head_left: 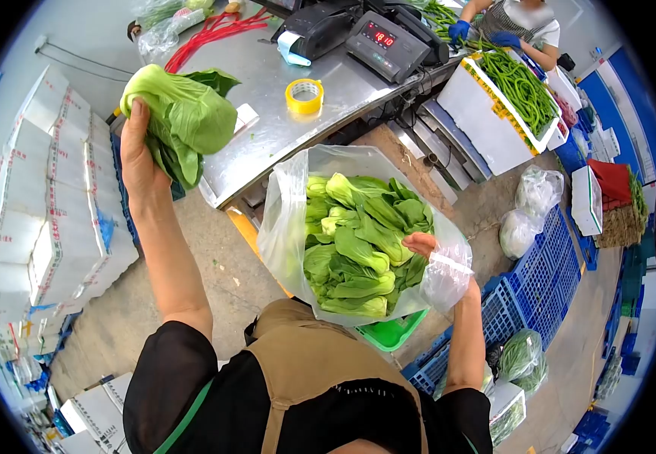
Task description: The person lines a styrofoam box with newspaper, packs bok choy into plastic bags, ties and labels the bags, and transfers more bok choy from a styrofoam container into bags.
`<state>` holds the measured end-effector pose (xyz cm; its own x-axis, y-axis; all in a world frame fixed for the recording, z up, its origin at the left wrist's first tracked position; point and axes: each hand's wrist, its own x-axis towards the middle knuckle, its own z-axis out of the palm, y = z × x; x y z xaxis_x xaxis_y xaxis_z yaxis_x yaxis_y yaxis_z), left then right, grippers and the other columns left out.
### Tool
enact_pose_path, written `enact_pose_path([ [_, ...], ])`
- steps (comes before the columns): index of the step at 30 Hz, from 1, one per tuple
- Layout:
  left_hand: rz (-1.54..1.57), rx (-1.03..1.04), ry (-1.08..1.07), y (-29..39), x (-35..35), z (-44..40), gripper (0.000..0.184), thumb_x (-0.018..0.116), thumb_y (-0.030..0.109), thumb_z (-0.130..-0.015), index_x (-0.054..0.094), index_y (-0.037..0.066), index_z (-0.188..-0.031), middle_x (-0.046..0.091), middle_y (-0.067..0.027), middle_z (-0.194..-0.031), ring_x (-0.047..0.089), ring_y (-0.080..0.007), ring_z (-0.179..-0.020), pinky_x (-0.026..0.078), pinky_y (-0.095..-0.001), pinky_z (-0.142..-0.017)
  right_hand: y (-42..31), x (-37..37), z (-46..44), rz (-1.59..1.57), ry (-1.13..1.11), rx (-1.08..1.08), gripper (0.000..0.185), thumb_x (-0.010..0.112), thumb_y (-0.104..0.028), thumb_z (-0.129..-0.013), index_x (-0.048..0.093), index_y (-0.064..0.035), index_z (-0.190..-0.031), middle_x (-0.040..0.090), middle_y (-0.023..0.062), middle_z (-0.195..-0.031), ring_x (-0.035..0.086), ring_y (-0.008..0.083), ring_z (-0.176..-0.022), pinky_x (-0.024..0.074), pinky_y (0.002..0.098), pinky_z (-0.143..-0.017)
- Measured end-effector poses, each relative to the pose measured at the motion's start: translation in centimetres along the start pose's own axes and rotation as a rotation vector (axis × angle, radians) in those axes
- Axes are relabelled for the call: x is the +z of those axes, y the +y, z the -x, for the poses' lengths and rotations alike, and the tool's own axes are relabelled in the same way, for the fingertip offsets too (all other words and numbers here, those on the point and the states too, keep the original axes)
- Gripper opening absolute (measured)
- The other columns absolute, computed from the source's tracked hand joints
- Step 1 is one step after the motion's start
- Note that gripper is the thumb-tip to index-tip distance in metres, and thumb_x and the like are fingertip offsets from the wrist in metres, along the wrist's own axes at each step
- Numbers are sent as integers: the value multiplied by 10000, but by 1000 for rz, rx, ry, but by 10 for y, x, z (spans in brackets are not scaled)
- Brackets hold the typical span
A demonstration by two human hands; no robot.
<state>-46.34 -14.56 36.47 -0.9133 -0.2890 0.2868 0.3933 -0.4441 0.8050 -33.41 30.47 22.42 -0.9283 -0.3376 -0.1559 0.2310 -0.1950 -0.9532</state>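
My left hand (143, 155) is raised over the left side of the metal table, closed around a head of bok choy (184, 113) with its leaves hanging down. In front of my body a clear plastic bag (282, 219) stands wide at the mouth, filled with several bok choy heads (362, 246). At the bag's right rim my right hand (449, 276) grips the plastic, which partly covers it; the fingertips poke out over the greens. Under the bag shows part of a green tray (394, 331).
On the metal table (260, 147) are yellow tape (304, 96), a scale display (387, 47) and red ties (211, 34). Another person (513, 30) in blue gloves handles green beans in a white foam box (487, 113). White boxes (55, 181) stack at left; blue crates (547, 272) lie right.
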Motion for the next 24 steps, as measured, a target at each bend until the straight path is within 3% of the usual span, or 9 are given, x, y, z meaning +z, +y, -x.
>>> enact_pose_path([
  [4,227,-23,-25,4,15,13,502,553,340,-908,456,-5,-1259,554,-148,-1198,557,-263,-1094,472,-399,-930,-9,3,5,-4,15,34,428,580,-203,-856,521,21,-1216,596,170,-1151,545,299,-1110,409,380,-944],
  [8,430,-136,-293,0,42,28,570,473,419,-926,405,2,-1309,543,-164,-1208,568,-254,-1069,478,-396,-919,-12,15,6,-148,52,-19,543,577,-205,-866,385,-21,-1339,596,248,-1064,613,353,-972,479,414,-837],
  [9,401,-243,-515,-9,38,29,569,457,415,-930,399,2,-1317,553,-168,-1190,591,-249,-1024,496,-380,-893,-11,15,6,-286,36,-21,558,571,-211,-872,351,-48,-1359,590,267,-1035,625,363,-900,494,424,-782],
  [10,370,-346,-332,-17,50,45,776,505,479,-884,232,-45,-1387,523,-272,-1159,599,-298,-978,514,-399,-837,-9,13,6,-424,19,-24,576,565,-217,-879,316,-76,-1379,585,286,-1006,637,373,-828,509,434,-727],
  [14,141,-799,-491,-45,93,105,708,650,377,-811,384,-33,-1322,558,-173,-1170,577,-234,-1037,464,-342,-915,-3,9,3,-848,-338,-179,579,535,-242,-905,262,-169,-1410,558,337,-944,630,376,-592,519,450,-543],
  [16,127,-925,-674,-53,100,116,747,725,346,-745,410,-31,-1309,551,-127,-1191,558,-205,-1067,427,-315,-952,-5,7,11,-702,-142,-126,621,564,-242,-886,258,-102,-1408,589,292,-916,624,330,-562,520,417,-542],
  [18,151,-781,-693,-52,83,105,690,714,327,-767,422,25,-1314,541,-94,-1199,515,-176,-1113,382,-288,-988,-10,7,22,-468,133,-58,581,590,-191,-871,341,-44,-1375,616,248,-927,639,297,-602,532,391,-581],
  [21,46,-534,-218,-33,40,69,554,659,339,-821,485,-13,-1212,600,-133,-1102,626,-192,-932,524,-302,-793,-4,-6,46,318,354,-55,378,522,-184,-909,520,14,-1231,645,104,-802,596,143,-624,470,265,-551],
  [24,-114,-245,8,-42,-14,4,458,625,299,-866,496,-15,-1173,606,-135,-1056,635,-196,-883,544,-310,-734,-17,-4,71,436,630,-154,256,566,-122,-878,629,55,-1050,623,16,-811,527,70,-666,399,200,-573],
])
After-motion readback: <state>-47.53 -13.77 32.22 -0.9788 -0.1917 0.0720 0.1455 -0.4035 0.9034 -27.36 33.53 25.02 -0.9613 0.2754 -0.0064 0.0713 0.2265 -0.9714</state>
